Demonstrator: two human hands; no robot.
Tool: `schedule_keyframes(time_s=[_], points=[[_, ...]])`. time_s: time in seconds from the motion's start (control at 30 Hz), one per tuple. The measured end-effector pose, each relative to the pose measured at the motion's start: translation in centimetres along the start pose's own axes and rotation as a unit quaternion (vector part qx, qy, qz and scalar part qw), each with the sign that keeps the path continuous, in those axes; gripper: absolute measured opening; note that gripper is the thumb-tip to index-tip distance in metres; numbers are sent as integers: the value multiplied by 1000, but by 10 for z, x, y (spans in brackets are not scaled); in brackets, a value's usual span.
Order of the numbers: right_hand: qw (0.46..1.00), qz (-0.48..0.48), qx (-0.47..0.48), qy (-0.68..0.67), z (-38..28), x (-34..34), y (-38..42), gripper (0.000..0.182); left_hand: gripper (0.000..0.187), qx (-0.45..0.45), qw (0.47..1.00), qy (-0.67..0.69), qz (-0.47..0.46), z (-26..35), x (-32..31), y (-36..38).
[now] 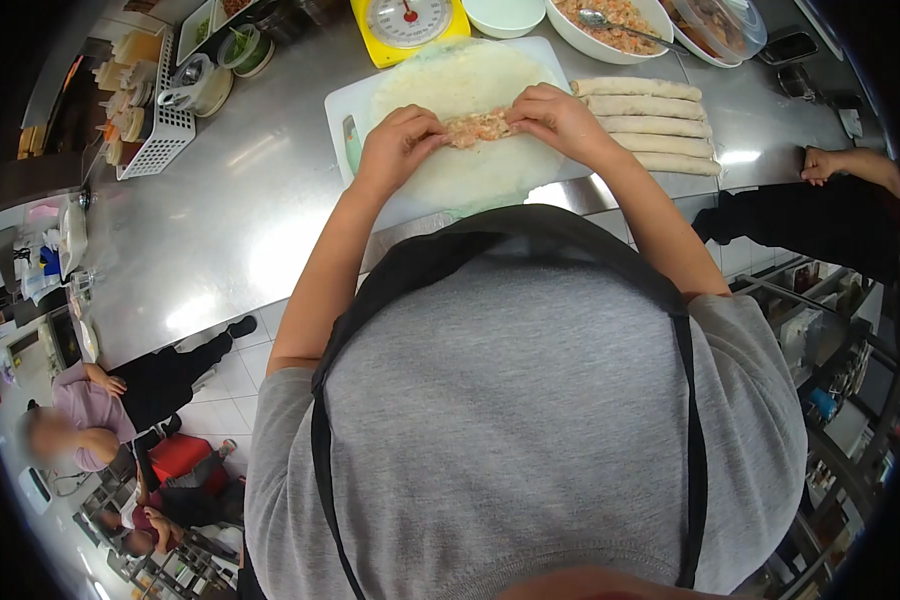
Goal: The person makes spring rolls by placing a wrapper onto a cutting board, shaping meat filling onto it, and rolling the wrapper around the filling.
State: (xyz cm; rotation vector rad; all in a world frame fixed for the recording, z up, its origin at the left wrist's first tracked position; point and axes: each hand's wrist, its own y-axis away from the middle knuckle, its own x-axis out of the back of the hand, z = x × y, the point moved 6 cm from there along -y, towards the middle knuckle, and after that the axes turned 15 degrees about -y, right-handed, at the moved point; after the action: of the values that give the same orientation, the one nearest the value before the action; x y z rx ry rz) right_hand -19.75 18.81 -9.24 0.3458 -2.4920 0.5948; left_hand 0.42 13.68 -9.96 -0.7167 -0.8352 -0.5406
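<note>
A large, thin, pale round wrapper [425, 75] lies over a white cutting board [342, 107]. Across its middle runs a short log of minced filling [478, 128], pinkish with orange bits. My left hand [403, 142] pinches the left end of the filling, thumb and fingers together. At the other end my right hand [558, 122] pinches the filling the same way. My fingertips partly hide both ends. Several long pale rolls [645, 108] lie side by side just right of the board.
A yellow dial scale [410, 25], a pale bowl [505, 12] and a white bowl of filling [615, 35] with a spoon stand behind the board. A white basket of bottles [160, 125] is at left. Other people stand around the steel table [210, 220].
</note>
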Motion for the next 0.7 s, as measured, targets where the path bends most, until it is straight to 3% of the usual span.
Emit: schedule_keyframes(time_s=[0.1,0.17,0.3,0.4,0.47,0.5,0.57,0.7], points=[[1000,-14,-10,16,9,0,2,8,13,21,999,-28,-25,-9,-3,3],[999,-16,-29,-15,4,4,2,6,12,62,996,52,-22,-11,-1,8],[1000,13,-12,-8,6,10,11,5,10,82,995,45,-18,-22,8,22],[998,-24,-51,-6,16,9,11,15,23,87,995,44,-35,-27,9,21],[995,44,-76,-53,-1,19,5,30,48,32,994,-55,91,-5,30,13],[995,44,-77,-53,1,17,2,30,48,32,994,-54,90,0,27,7],[999,23,-19,25,0,10,-5,43,71,45,997,-26,61,9,12,-7],[996,-40,-38,76,17,-11,-6,45,74,43,999,-21,-25,19,-33,-20]])
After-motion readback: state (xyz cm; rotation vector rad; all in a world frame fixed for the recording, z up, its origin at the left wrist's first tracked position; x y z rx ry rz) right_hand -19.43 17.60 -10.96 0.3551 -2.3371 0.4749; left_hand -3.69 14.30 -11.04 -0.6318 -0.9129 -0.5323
